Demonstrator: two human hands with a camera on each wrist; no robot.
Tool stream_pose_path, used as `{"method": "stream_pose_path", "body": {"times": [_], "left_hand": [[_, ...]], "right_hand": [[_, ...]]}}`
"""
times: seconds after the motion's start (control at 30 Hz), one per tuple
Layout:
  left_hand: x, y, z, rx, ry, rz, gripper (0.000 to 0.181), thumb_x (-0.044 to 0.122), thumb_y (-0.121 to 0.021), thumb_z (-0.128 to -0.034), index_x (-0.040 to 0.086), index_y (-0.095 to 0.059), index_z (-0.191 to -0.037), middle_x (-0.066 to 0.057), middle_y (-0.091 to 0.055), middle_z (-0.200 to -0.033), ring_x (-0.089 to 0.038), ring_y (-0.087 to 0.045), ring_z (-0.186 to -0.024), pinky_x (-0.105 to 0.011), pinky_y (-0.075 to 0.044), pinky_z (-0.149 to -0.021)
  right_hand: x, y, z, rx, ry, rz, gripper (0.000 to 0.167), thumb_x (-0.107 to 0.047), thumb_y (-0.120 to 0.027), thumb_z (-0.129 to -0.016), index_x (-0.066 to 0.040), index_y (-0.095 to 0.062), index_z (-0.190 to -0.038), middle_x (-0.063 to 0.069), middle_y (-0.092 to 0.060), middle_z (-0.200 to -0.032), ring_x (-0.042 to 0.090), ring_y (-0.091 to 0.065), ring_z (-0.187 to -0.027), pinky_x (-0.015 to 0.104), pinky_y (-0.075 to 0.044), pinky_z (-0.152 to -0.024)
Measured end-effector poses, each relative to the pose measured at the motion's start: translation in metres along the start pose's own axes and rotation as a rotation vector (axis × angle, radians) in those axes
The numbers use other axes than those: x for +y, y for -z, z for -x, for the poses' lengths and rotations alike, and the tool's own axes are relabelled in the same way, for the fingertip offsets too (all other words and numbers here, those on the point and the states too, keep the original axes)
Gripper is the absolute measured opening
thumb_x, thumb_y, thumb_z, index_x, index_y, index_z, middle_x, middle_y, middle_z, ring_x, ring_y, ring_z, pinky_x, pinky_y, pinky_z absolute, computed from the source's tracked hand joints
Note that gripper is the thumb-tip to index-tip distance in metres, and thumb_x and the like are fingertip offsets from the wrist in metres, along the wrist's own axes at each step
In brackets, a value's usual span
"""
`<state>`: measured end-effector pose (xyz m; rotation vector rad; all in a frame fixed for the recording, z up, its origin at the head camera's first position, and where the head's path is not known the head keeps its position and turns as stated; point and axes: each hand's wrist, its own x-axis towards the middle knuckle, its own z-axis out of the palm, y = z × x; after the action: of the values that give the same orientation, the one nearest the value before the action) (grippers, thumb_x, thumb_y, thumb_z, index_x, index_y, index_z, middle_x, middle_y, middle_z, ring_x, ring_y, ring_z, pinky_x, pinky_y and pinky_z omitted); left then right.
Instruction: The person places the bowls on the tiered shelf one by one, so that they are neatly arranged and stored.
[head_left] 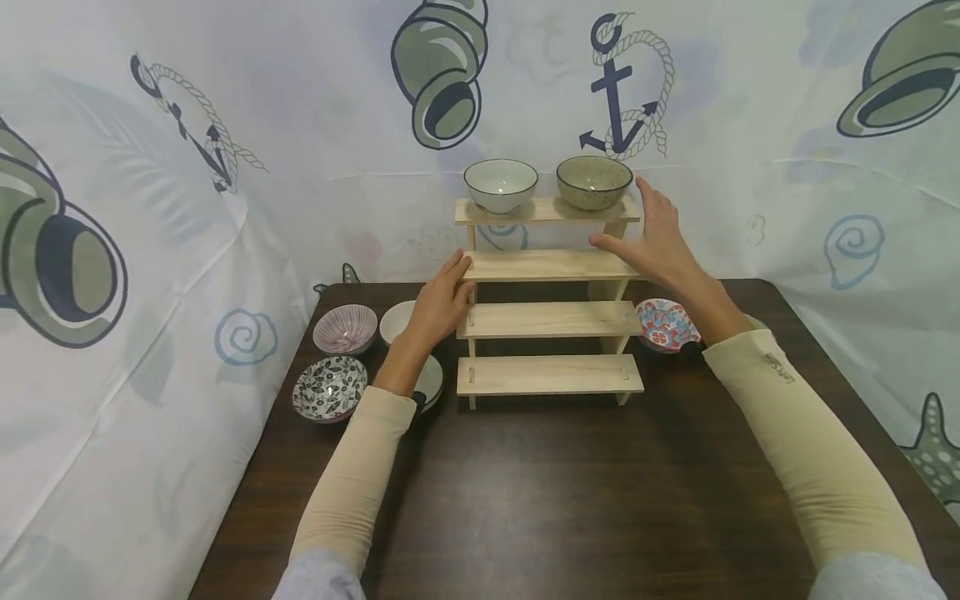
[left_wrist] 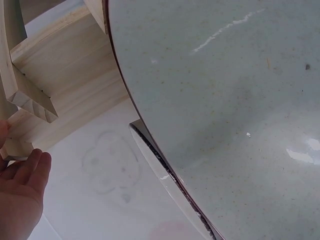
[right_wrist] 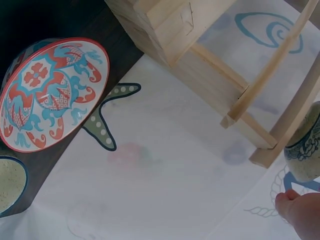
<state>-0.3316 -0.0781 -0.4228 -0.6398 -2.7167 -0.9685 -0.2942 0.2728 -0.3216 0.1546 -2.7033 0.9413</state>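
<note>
A four-tier wooden shelf stand [head_left: 551, 321] stands on the table. On its top tier sit a white bowl [head_left: 501, 188] with a dark rim and, to the right, a speckled greenish bowl [head_left: 594, 185]. My left hand [head_left: 441, 302] grips the left end of the second tier from the top; in the left wrist view its thumb and fingers [left_wrist: 37, 172] lie on either side of the wood. My right hand [head_left: 663, 237] is beside the greenish bowl, thumb and fingers spread. The right wrist view shows that bowl [right_wrist: 304, 147] close to the hand, which appears apart from it.
Left of the stand are a purple-striped bowl [head_left: 345, 328], a black-and-white floral bowl [head_left: 330, 390], a white bowl [head_left: 394, 320] and a pale bowl [head_left: 431, 379]. To the right lie a red-and-blue patterned bowl [head_left: 664, 323] and a speckled blue-rimmed bowl [right_wrist: 11, 185]. A printed cloth hangs behind.
</note>
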Motion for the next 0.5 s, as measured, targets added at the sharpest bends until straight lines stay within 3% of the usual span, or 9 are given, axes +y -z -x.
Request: {"method": "stream_pose_path", "body": {"times": [0.5], "left_hand": [[0.002,0.003,0.003,-0.008,-0.006,0.007,0.055,0.023,-0.052,-0.1087,0.010,-0.039,-0.160,-0.010,-0.029,-0.171,-0.035,-0.037,-0.153,-0.054,-0.034,-0.123]], "right_hand": [[0.003,0.001,0.018,0.023,0.035,-0.020,0.114,-0.060,-0.074,-0.086,-0.017,-0.006,-0.168,0.018,-0.011,-0.173,0.040,-0.008,-0.160,0.068,-0.016,-0.125]]}}
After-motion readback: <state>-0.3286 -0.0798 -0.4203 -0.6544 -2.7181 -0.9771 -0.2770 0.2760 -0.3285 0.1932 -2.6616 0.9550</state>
